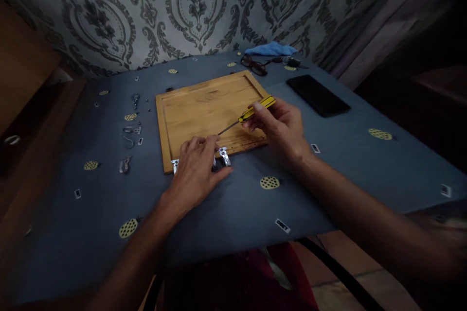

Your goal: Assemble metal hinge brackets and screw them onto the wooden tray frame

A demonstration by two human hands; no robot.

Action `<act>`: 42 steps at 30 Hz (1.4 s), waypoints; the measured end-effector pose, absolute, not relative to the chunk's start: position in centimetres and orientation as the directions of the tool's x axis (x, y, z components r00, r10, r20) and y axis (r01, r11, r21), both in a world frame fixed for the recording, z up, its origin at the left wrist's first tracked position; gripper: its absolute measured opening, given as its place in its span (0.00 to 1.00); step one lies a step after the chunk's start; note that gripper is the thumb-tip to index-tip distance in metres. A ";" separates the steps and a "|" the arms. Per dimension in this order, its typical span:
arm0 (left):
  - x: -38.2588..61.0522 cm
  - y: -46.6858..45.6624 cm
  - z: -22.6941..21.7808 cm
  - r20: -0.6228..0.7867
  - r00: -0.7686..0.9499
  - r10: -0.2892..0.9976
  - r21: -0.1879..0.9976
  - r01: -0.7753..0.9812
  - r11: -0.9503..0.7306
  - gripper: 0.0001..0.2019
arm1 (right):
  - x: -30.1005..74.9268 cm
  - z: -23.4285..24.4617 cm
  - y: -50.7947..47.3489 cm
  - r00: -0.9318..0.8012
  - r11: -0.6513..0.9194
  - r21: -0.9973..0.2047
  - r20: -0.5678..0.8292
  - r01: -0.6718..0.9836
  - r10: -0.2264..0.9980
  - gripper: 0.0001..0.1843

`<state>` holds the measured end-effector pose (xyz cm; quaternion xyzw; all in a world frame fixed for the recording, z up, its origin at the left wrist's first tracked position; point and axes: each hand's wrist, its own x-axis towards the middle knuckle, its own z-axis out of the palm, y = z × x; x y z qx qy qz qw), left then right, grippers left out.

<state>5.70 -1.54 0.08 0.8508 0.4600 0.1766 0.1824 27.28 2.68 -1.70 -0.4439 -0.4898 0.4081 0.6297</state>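
Note:
A framed wooden panel (204,112) lies on the table, with silver hinges along its near edge. One hinge (224,156) shows beside my left thumb, and part of another hinge (175,164) sticks out at the panel's near left corner. My left hand (197,163) is laid over this edge, fingers bent onto the wood and thumb in front, gripping the panel. In my right hand (280,126) is a screwdriver (257,109) with a yellow and black handle. Its shaft slants down to the left, and its tip is close to my left fingertips. What the tip touches cannot be made out.
Loose metal hinges (125,164) and small screws (147,101) lie left of the panel. To the right is a black phone (317,95). Eyeglasses (254,64) and a blue cloth (272,49) are at the back, by the patterned wall (197,5). Wooden furniture (29,53) stands at left.

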 end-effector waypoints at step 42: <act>6.3 -1.4 0.0 0.102 0.490 0.866 0.469 0.743 -0.477 0.25 | 26.0 2.8 0.0 -0.249 0.364 -0.928 0.335 0.080 0.909 0.20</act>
